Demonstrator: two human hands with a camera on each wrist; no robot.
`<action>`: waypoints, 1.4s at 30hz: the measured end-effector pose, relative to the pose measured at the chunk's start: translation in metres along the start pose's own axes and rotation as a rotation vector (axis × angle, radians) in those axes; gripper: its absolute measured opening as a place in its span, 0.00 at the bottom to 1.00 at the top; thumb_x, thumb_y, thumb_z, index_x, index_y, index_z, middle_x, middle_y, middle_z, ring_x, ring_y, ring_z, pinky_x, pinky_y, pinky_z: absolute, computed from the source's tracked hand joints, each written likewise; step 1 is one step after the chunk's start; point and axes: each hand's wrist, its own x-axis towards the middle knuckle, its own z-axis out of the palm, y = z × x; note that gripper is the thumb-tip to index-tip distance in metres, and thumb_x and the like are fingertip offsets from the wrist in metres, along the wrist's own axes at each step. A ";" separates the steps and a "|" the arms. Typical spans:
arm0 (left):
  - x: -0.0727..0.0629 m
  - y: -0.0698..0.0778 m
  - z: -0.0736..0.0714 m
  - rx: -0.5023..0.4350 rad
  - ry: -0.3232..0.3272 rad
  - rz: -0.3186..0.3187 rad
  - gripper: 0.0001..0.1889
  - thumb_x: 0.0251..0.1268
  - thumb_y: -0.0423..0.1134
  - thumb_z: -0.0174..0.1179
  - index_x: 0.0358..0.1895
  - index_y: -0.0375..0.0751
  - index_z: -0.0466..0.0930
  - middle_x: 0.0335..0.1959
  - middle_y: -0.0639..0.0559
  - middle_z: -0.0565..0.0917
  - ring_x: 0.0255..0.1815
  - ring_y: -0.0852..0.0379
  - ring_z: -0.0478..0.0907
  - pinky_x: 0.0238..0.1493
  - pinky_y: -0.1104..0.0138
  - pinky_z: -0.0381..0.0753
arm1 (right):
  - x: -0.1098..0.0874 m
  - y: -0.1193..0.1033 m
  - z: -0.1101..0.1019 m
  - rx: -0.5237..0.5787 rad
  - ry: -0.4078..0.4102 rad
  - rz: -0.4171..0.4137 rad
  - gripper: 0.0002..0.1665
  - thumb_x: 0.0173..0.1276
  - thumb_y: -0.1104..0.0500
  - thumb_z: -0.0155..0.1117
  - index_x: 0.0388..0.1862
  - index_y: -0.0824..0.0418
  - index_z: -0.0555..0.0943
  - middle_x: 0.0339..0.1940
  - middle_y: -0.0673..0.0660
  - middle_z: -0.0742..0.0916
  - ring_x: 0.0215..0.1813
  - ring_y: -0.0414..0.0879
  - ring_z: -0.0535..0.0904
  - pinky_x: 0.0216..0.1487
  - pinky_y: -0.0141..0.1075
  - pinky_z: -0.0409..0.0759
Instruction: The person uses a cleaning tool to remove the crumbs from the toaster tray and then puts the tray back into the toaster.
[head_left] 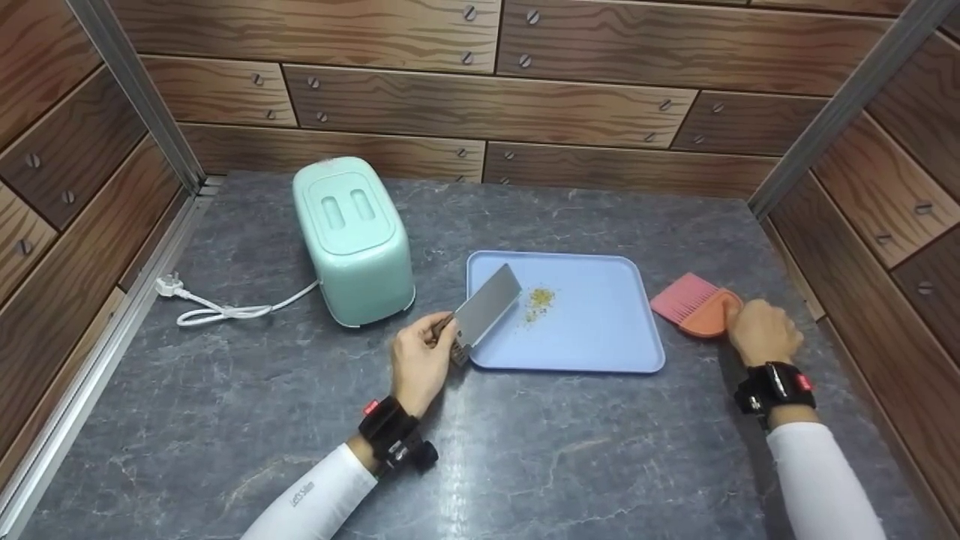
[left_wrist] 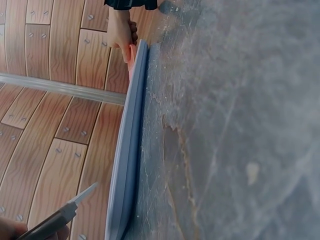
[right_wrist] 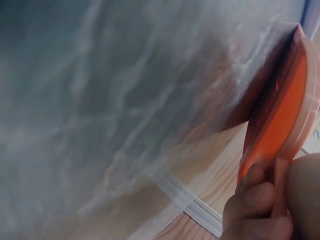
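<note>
My left hand (head_left: 421, 367) pinches the brown handle of a flat grey metal scraper (head_left: 489, 306). Its blade slants over the left side of a light blue tray (head_left: 600, 330); the left wrist view shows the scraper (left_wrist: 55, 217) nearly edge-on. A small scatter of yellowish-green crumbs (head_left: 540, 300) lies on the tray, just right of the blade. To the right of the tray, my right hand (head_left: 765, 334) grips the handle of a small orange brush (head_left: 705, 313) with pink bristles. The right wrist view has fingers and thumb around that handle.
A mint-green toaster (head_left: 364, 255) stands at the back left, its white cord (head_left: 247, 310) and plug lying to its left on the dark grey marbled table (head_left: 562, 450). Wood-patterned walls (head_left: 390, 94) with metal corner posts enclose the back and sides.
</note>
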 end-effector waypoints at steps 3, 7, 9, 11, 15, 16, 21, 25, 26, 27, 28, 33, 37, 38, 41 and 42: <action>0.000 0.000 -0.001 -0.003 -0.004 -0.002 0.10 0.69 0.35 0.70 0.49 0.36 0.91 0.37 0.44 0.94 0.30 0.62 0.85 0.26 0.77 0.78 | 0.000 -0.001 0.000 -0.017 0.006 -0.003 0.48 0.84 0.35 0.38 0.52 0.83 0.79 0.57 0.90 0.79 0.58 0.84 0.78 0.52 0.73 0.78; -0.001 0.000 -0.001 0.001 -0.005 0.028 0.09 0.69 0.35 0.70 0.49 0.37 0.91 0.36 0.45 0.94 0.29 0.65 0.83 0.25 0.78 0.75 | 0.001 0.000 0.001 -0.028 0.007 -0.016 0.48 0.84 0.35 0.39 0.51 0.82 0.79 0.56 0.90 0.79 0.57 0.84 0.79 0.49 0.74 0.79; -0.001 -0.001 -0.001 0.006 -0.003 0.041 0.09 0.70 0.35 0.69 0.48 0.37 0.91 0.36 0.46 0.94 0.28 0.65 0.83 0.25 0.79 0.74 | 0.001 -0.001 0.000 -0.033 0.004 -0.019 0.47 0.84 0.35 0.39 0.51 0.82 0.79 0.56 0.90 0.79 0.57 0.84 0.79 0.50 0.74 0.78; -0.001 -0.001 0.000 0.005 -0.002 0.043 0.09 0.70 0.35 0.69 0.48 0.37 0.91 0.35 0.46 0.94 0.28 0.65 0.83 0.25 0.79 0.74 | 0.001 -0.001 0.000 -0.041 0.004 -0.024 0.46 0.84 0.36 0.40 0.51 0.82 0.79 0.56 0.90 0.79 0.58 0.84 0.78 0.51 0.74 0.78; -0.001 -0.001 0.001 0.003 -0.005 0.030 0.09 0.70 0.35 0.70 0.48 0.37 0.91 0.35 0.46 0.94 0.29 0.64 0.84 0.25 0.79 0.74 | -0.001 -0.002 0.000 -0.059 0.003 -0.033 0.44 0.84 0.39 0.41 0.52 0.82 0.79 0.57 0.90 0.79 0.58 0.84 0.78 0.52 0.74 0.77; -0.001 -0.001 0.001 0.003 -0.006 0.030 0.09 0.69 0.35 0.70 0.48 0.37 0.91 0.35 0.45 0.94 0.29 0.64 0.84 0.25 0.79 0.74 | -0.001 -0.002 0.000 -0.063 0.001 -0.036 0.44 0.84 0.39 0.41 0.52 0.82 0.79 0.57 0.90 0.79 0.58 0.84 0.79 0.51 0.74 0.77; -0.001 -0.002 0.002 -0.009 -0.007 0.032 0.09 0.69 0.34 0.70 0.48 0.36 0.91 0.36 0.44 0.94 0.31 0.60 0.88 0.27 0.79 0.78 | 0.001 0.001 0.002 -0.066 0.000 -0.046 0.44 0.84 0.39 0.42 0.51 0.83 0.79 0.56 0.90 0.79 0.56 0.85 0.79 0.49 0.74 0.78; -0.001 -0.002 0.003 -0.016 -0.008 0.036 0.09 0.69 0.34 0.70 0.48 0.35 0.91 0.36 0.44 0.94 0.32 0.56 0.90 0.27 0.79 0.79 | 0.001 0.002 0.002 -0.057 0.001 -0.048 0.43 0.83 0.39 0.43 0.50 0.83 0.79 0.56 0.90 0.79 0.56 0.86 0.78 0.48 0.74 0.78; -0.001 -0.002 0.003 -0.015 -0.009 0.036 0.09 0.69 0.34 0.70 0.48 0.35 0.91 0.36 0.44 0.94 0.32 0.56 0.90 0.27 0.78 0.79 | 0.002 0.003 0.002 -0.057 -0.004 -0.047 0.43 0.83 0.39 0.43 0.50 0.83 0.79 0.56 0.91 0.79 0.56 0.86 0.78 0.48 0.74 0.78; -0.001 -0.002 0.004 -0.013 -0.009 0.037 0.09 0.69 0.34 0.70 0.48 0.35 0.91 0.36 0.44 0.94 0.31 0.56 0.90 0.26 0.78 0.79 | 0.002 0.003 0.001 -0.059 -0.011 -0.047 0.43 0.83 0.39 0.43 0.50 0.83 0.79 0.56 0.91 0.79 0.56 0.86 0.78 0.48 0.74 0.78; -0.001 -0.002 0.004 -0.012 -0.009 0.036 0.09 0.69 0.34 0.70 0.48 0.35 0.91 0.36 0.44 0.94 0.31 0.57 0.89 0.26 0.78 0.79 | 0.002 0.003 0.001 -0.062 -0.017 -0.047 0.44 0.83 0.39 0.43 0.51 0.83 0.79 0.56 0.91 0.79 0.56 0.85 0.78 0.48 0.74 0.78; -0.001 -0.003 0.003 0.000 -0.005 0.043 0.09 0.69 0.34 0.70 0.47 0.35 0.91 0.36 0.44 0.94 0.30 0.62 0.86 0.28 0.78 0.79 | 0.002 0.003 0.002 -0.073 -0.047 -0.044 0.45 0.83 0.38 0.41 0.52 0.83 0.79 0.57 0.90 0.79 0.57 0.85 0.78 0.49 0.74 0.78; -0.002 -0.004 0.002 -0.003 -0.007 0.052 0.09 0.69 0.34 0.70 0.47 0.35 0.91 0.35 0.45 0.94 0.28 0.65 0.82 0.26 0.79 0.75 | 0.002 0.003 0.003 -0.080 -0.067 -0.030 0.45 0.83 0.38 0.41 0.54 0.82 0.79 0.58 0.90 0.79 0.59 0.85 0.78 0.52 0.73 0.78; -0.002 -0.004 0.002 -0.007 -0.008 0.053 0.09 0.69 0.34 0.70 0.47 0.35 0.91 0.35 0.45 0.94 0.28 0.65 0.82 0.26 0.79 0.74 | 0.002 0.003 0.003 -0.080 -0.072 -0.027 0.45 0.83 0.38 0.41 0.54 0.82 0.79 0.59 0.90 0.78 0.59 0.85 0.77 0.52 0.73 0.78; -0.002 -0.004 0.002 -0.015 -0.011 0.054 0.09 0.69 0.34 0.70 0.48 0.35 0.91 0.35 0.45 0.94 0.28 0.65 0.83 0.26 0.79 0.74 | 0.001 0.003 0.002 -0.081 -0.089 -0.017 0.45 0.83 0.38 0.41 0.55 0.82 0.78 0.60 0.90 0.78 0.60 0.85 0.77 0.53 0.72 0.77; -0.002 -0.004 0.002 -0.015 -0.009 0.055 0.09 0.69 0.34 0.70 0.48 0.35 0.91 0.35 0.45 0.94 0.29 0.65 0.83 0.27 0.80 0.75 | 0.001 0.003 0.002 -0.080 -0.092 -0.016 0.45 0.83 0.38 0.41 0.56 0.82 0.78 0.60 0.90 0.78 0.60 0.85 0.77 0.53 0.72 0.77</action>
